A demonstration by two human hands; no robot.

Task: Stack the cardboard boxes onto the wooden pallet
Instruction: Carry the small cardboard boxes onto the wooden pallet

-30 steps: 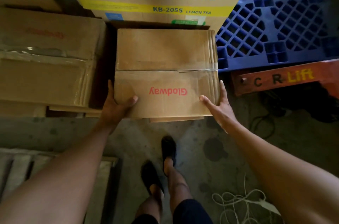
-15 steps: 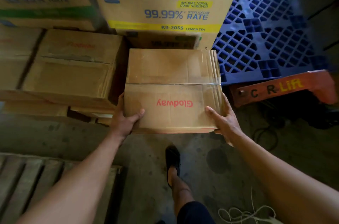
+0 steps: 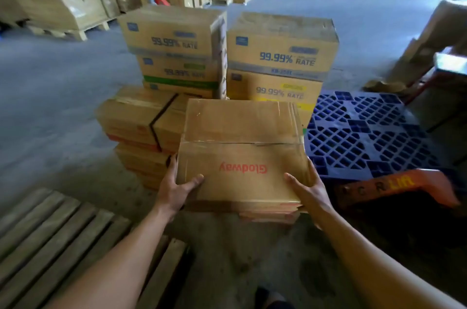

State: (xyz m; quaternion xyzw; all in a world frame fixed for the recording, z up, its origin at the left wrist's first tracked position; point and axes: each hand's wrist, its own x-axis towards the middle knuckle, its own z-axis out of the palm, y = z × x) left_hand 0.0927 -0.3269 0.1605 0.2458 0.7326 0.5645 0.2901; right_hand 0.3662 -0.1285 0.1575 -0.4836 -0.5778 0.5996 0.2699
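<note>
Holding the Glodway cardboard box (image 3: 240,136) level in mid-air, clear of the floor, in front of the stacked 99.99% RATE boxes (image 3: 280,61) and beside the blue plastic pallet (image 3: 366,136). Clamping it between left hand (image 3: 177,188) and right hand (image 3: 309,191) at the near corners, likely for sharing the weight evenly and preventing a tilt. Laying each thumb flat on the top face and running the other fingers (image 3: 173,164) along the side walls; possibly hooking underneath, though hidden from this angle. Sandwiching the box squarely between both palms, printed name between the thumbs. Needing next, judging by the task, a swing left and down onto the wooden pallet (image 3: 50,233).
</note>
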